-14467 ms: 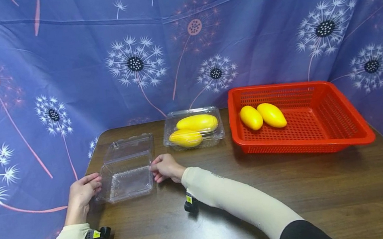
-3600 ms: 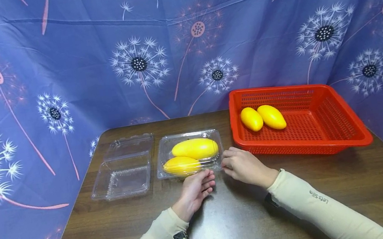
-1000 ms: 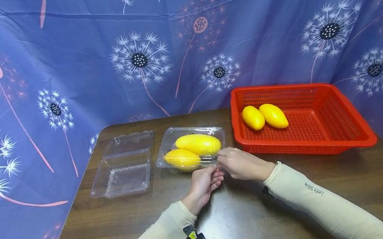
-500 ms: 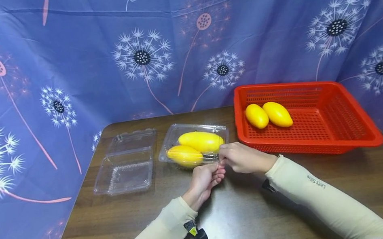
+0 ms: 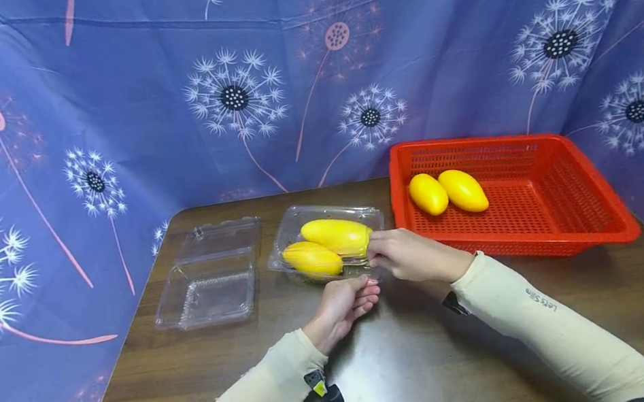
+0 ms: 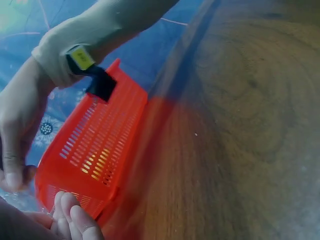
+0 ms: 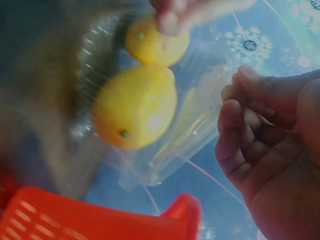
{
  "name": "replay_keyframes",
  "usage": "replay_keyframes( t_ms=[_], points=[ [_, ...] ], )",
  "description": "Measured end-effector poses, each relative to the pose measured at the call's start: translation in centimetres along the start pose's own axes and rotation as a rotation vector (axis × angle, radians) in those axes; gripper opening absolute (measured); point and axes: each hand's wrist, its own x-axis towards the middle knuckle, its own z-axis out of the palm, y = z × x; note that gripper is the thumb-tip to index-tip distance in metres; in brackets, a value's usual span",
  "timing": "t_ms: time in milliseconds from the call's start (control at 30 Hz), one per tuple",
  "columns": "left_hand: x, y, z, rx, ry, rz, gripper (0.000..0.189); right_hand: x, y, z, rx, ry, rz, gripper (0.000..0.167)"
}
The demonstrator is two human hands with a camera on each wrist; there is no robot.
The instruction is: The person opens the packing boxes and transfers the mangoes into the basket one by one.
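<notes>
A clear plastic clamshell box (image 5: 294, 225) holding two yellow mangoes (image 5: 336, 235) sits mid-table, turned slightly. My right hand (image 5: 407, 256) pinches the lid at its front right corner; in the right wrist view the thumb and fingers of that right hand (image 7: 270, 120) grip the lid (image 7: 195, 125), which stands raised from the mangoes (image 7: 137, 107). With thumb and finger, my left hand (image 5: 343, 304) pinches the box's lower rim at the same corner. The exact pinch points are partly hidden by fingers.
An open clear clamshell (image 5: 211, 292) with nothing in it lies to the left. At the back right stands a red plastic basket (image 5: 519, 238) with two more yellow mangoes (image 5: 463, 191). A patterned blue cloth (image 5: 165, 140) hangs behind the wooden table (image 5: 210, 374).
Earlier, both hands were at the left clamshell; the mango box has since come forward and turned. In the last second, my right hand rises slightly, lifting the lid corner away from my left hand.
</notes>
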Motion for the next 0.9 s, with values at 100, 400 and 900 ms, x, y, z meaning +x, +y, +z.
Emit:
replay_keyframes(
  t_ms=[100, 400, 900],
  points=[
    [0.0, -0.2, 0.0, -0.012, -0.008, -0.009, 0.035, -0.3, 0.1, 0.2, -0.009, -0.011, 0.016, 0.009],
    [0.1, -0.5, -0.6, -0.064, 0.023, -0.012, 0.031, -1.0, -0.1, 0.3, -0.068, 0.006, 0.010, 0.008],
    [-0.1, 0.2, -2.8, -0.083, 0.072, 0.011, 0.031, -1.5, 0.1, 0.5, -0.093, 0.022, 0.015, 0.009]
  ],
)
